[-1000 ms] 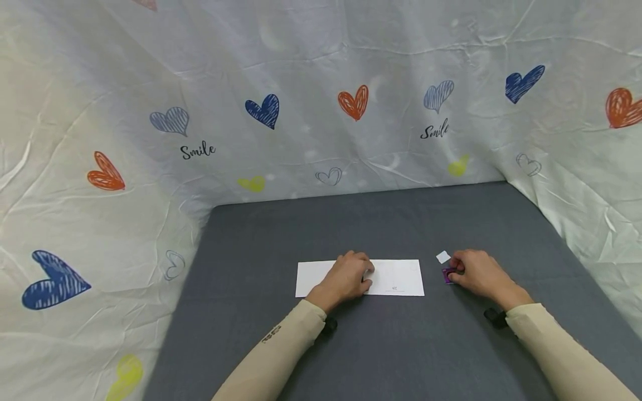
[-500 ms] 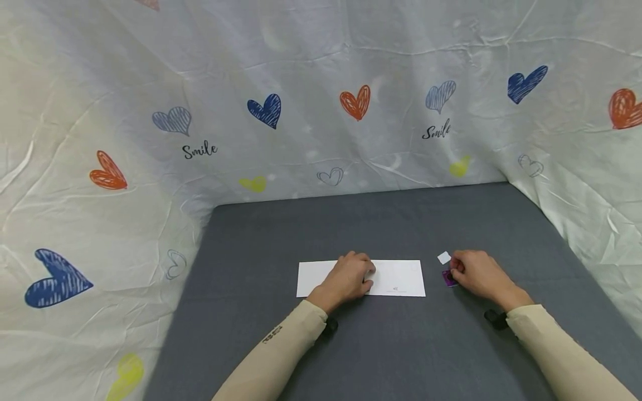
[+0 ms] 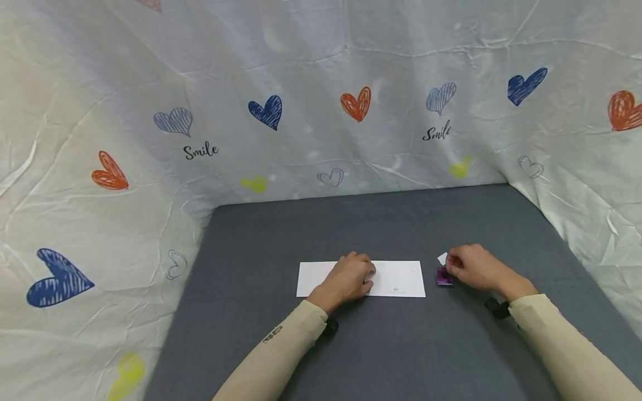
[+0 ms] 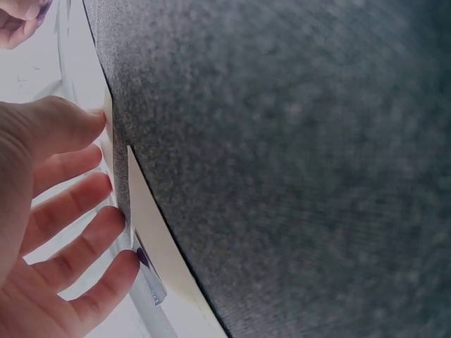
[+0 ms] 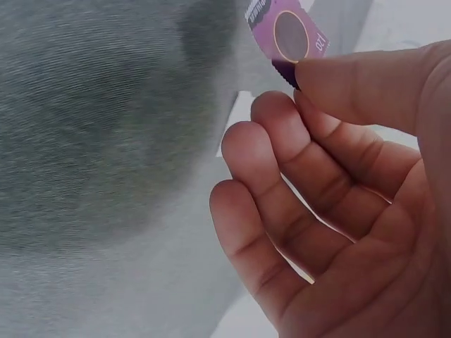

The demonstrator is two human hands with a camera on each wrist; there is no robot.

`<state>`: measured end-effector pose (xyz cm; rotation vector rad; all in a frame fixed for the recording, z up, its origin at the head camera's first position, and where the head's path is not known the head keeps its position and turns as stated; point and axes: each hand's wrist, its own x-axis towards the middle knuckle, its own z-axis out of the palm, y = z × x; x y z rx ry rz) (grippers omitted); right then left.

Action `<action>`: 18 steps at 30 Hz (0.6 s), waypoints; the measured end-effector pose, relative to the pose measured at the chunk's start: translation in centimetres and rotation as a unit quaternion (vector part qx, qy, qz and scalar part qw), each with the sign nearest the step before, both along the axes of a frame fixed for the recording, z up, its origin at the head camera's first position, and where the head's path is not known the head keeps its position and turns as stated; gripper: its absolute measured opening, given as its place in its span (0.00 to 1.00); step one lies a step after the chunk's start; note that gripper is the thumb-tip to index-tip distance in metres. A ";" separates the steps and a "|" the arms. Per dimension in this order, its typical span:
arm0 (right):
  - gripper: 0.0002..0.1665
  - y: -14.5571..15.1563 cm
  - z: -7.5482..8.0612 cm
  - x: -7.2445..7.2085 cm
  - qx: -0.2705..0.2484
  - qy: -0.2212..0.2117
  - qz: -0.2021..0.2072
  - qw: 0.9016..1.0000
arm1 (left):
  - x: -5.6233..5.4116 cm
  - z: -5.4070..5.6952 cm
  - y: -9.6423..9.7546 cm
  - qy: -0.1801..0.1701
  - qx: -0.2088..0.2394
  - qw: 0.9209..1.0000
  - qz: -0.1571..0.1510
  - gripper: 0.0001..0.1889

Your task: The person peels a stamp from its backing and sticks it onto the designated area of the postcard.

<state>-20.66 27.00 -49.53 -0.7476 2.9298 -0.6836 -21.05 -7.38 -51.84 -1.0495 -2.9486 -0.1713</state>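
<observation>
A long white envelope (image 3: 396, 278) lies on the grey table, small print near its lower right corner. My left hand (image 3: 346, 278) rests on its middle, fingers loosely bent, with the fingertips (image 4: 106, 218) along the paper's edge in the left wrist view. To the right, my right hand (image 3: 473, 269) pinches a purple postage stamp (image 5: 285, 35) between thumb and forefinger at one corner. The stamp has a toothed edge, a round grey picture and "120" printed on it. Close behind the stamp, a small white square (image 3: 442, 258) lies partly hidden by the right fingers.
A dark grey cloth (image 3: 281, 234) covers the table. A white curtain (image 3: 301, 67) printed with hearts and "Smile" hangs behind it and along both sides. By the left little finger, a small shiny strip (image 4: 151, 278) shows against the paper.
The right hand has come slightly up and left, bringing the purple stamp nearer the envelope and turning it so more of its face shows. The left hand stays in place.
</observation>
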 end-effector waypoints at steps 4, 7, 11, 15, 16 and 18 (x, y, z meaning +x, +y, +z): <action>0.10 -0.6 0.8 -0.2 0.004 -0.017 0.004 1.000 | 0.0 0.1 -0.1 0.005 -0.002 1.000 -0.001 0.13; 0.09 -1.1 1.3 -0.3 0.009 -0.030 0.010 0.999 | -0.1 0.1 -0.3 0.011 0.000 1.000 -0.002 0.13; 0.09 -1.7 1.8 -0.5 0.014 -0.038 0.015 0.999 | -0.2 0.1 -0.4 0.014 0.008 1.000 0.000 0.14; 0.10 -2.4 2.0 -0.7 0.013 -0.044 0.017 0.999 | -0.3 0.1 -0.6 0.010 0.012 1.000 0.003 0.15; 0.10 -2.5 2.1 -0.7 0.012 -0.046 0.018 0.999 | -0.4 0.1 -0.6 0.010 0.012 1.000 0.003 0.15; 0.10 -2.8 2.2 -0.8 0.011 -0.045 0.021 0.999 | -0.4 0.2 -0.7 0.010 0.014 1.000 0.004 0.15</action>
